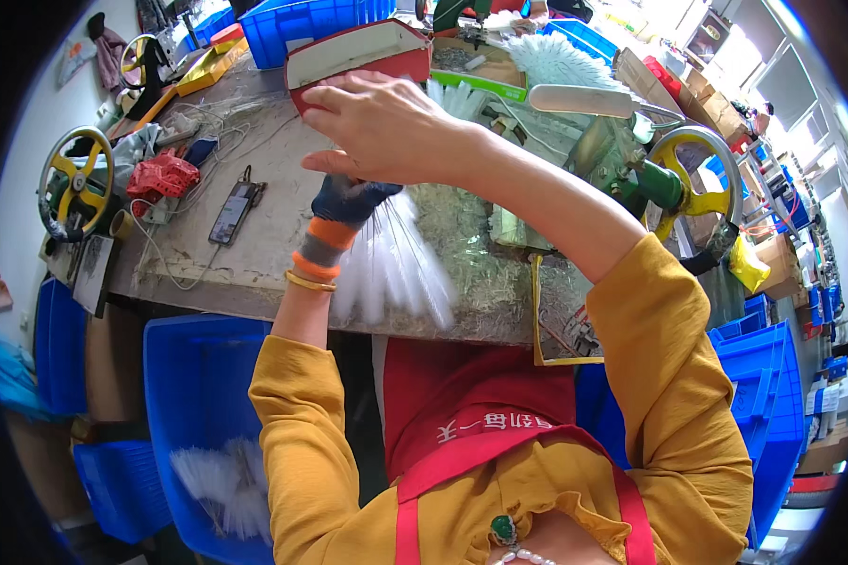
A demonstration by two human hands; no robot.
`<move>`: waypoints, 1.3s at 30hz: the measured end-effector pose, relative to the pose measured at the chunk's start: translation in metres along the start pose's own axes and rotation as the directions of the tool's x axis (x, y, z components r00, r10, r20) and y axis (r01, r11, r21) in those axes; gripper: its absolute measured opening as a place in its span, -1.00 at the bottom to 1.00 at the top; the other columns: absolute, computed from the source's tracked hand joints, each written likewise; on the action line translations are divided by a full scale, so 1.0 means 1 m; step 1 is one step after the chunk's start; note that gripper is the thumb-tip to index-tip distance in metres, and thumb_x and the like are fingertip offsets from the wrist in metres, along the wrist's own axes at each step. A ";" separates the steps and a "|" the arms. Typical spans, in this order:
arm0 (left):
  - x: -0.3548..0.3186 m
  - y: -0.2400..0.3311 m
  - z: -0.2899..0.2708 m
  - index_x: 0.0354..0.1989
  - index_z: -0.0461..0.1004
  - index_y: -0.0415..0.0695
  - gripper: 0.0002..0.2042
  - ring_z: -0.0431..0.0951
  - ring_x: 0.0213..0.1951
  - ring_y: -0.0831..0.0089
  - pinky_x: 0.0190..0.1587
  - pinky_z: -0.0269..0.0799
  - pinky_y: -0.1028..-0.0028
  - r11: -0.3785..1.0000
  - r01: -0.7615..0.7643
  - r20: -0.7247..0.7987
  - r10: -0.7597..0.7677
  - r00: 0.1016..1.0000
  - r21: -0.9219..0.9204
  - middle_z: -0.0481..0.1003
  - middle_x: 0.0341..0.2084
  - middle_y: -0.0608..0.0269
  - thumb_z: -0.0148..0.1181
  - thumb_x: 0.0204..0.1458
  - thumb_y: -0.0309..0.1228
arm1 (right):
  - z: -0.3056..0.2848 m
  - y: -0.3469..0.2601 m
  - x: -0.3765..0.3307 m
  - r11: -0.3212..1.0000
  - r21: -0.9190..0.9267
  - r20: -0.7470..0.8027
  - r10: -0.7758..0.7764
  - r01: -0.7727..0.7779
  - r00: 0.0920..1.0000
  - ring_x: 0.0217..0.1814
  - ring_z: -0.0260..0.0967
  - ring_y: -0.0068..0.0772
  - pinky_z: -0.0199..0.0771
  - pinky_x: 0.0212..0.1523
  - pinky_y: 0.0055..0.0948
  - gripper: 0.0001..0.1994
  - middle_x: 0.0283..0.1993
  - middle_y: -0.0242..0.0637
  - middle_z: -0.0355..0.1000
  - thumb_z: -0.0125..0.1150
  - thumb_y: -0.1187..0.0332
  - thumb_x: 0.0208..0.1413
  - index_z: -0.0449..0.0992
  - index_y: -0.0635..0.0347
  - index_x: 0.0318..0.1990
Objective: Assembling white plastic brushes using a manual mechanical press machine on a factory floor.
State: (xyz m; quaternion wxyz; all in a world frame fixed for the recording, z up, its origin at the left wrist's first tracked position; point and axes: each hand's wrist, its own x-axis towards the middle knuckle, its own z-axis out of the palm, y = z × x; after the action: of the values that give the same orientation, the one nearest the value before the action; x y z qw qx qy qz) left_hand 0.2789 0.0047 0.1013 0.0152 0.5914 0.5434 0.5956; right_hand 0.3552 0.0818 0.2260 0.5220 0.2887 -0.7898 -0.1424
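Note:
My left hand (347, 200) wears a dark blue glove with an orange cuff and grips a fanned bunch of white feathers (398, 264) over the workbench's front edge. My right hand (379, 127) is bare, fingers stretched flat, lying across the top of the bunch just above the gloved hand. Whether it pinches any feathers is hidden. A red tray with a white inside (353, 55) stands just behind my right hand.
A phone (233, 211) and red cloth (163, 175) lie left on the bench (254, 254). Yellow handwheels (75, 179) (697, 179) flank it. More white feathers (561, 61) lie behind. A blue bin (198, 377) below holds feathers (221, 480). Other blue crates (763, 395) stand at right.

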 end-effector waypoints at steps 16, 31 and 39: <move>0.012 0.006 -0.002 -0.30 0.34 -0.29 -0.69 0.36 -0.41 0.65 -0.34 0.29 0.66 0.957 0.126 -0.298 -0.204 0.932 -0.261 0.41 -0.39 0.29 0.17 -0.32 -0.55 | -0.005 -0.097 -0.122 0.403 -0.032 0.542 0.776 -0.915 0.323 0.03 0.03 -0.05 0.06 0.00 -0.25 -0.41 -0.01 0.01 0.09 0.01 0.35 -0.18 -0.04 0.39 0.03; 0.003 -0.022 0.056 -0.50 0.46 -0.04 -0.78 0.44 -0.48 0.27 -0.44 0.35 0.42 0.967 0.008 -0.280 0.066 0.958 0.255 0.44 -0.52 0.20 0.11 -0.43 -0.31 | -0.023 -0.100 -0.165 0.024 0.132 0.720 0.685 -0.991 0.112 -0.08 0.19 -0.13 0.17 -0.10 -0.38 -0.66 -0.12 -0.03 0.23 -0.10 0.40 -0.04 0.20 0.33 -0.07; -0.015 0.049 0.053 -0.71 0.37 -0.05 -0.87 0.38 -0.63 0.18 -0.56 0.28 0.32 0.857 0.062 -0.207 0.052 0.977 0.511 0.36 -0.75 0.14 0.08 -0.41 -0.28 | -0.044 -0.057 -0.033 0.658 -0.070 0.694 0.572 -0.750 0.437 0.08 0.07 -0.26 -0.03 0.06 -0.43 -0.62 0.01 -0.11 0.16 -0.20 0.22 0.04 0.22 0.27 -0.04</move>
State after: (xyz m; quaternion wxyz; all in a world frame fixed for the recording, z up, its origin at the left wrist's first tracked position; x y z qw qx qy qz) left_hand 0.3522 0.0078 0.1086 -0.2001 0.5051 0.6826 0.4888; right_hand 0.4222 0.0604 0.1896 0.1773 -0.0544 -0.9791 0.0829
